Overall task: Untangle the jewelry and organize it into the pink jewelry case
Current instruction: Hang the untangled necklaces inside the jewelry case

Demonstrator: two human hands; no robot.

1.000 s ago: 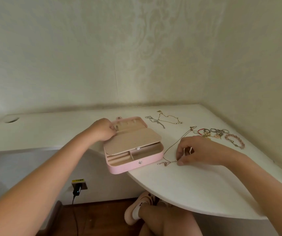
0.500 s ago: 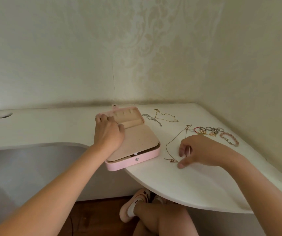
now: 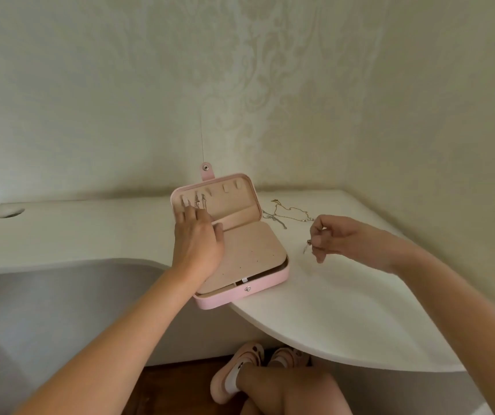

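Observation:
The pink jewelry case lies on the white desk, its lid propped up behind a beige inner flap. A few silver chains hang from hooks inside the lid. My left hand lies over the case's left side, its straight fingers reaching up against the lid near those chains. Lifted above the desk to the right, my right hand pinches a thin necklace whose small pendant dangles below the fingers. Tangled gold and silver chains lie behind, right of the lid.
The desk's curved front edge runs below the case, which overhangs it a little. A round cable hole sits at the far left. Wallpapered walls close the corner. My legs and pink shoes are under the desk.
The case lid has been raised upright, showing the hooks. My left hand moved up to the lid. My right hand lifted the necklace off the desk. The view shifted, hiding the rings and bracelet.

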